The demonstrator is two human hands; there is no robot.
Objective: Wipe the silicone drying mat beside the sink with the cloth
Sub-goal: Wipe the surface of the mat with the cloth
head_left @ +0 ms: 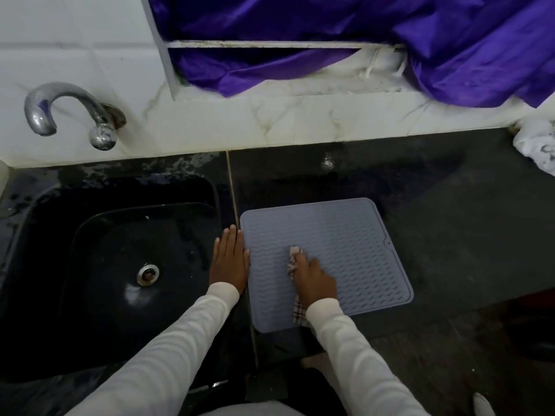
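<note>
A grey-blue silicone drying mat (345, 235) with a wavy ribbed surface lies flat on the dark counter, just right of the sink. My right hand (313, 280) presses a checked cloth (293, 259) onto the mat's left-centre part; the cloth shows beyond my fingertips and again under my wrist. My left hand (229, 256) rests flat, fingers together, on the strip of counter between the sink and the mat, touching the mat's left edge. It holds nothing.
A black sink (120, 265) with a metal drain (147, 274) fills the left. A chrome tap (66, 112) juts from the white tiled wall. Purple fabric (360, 40) hangs at the back. A crumpled white cloth (537, 145) sits far right on the wet dark counter (450, 220).
</note>
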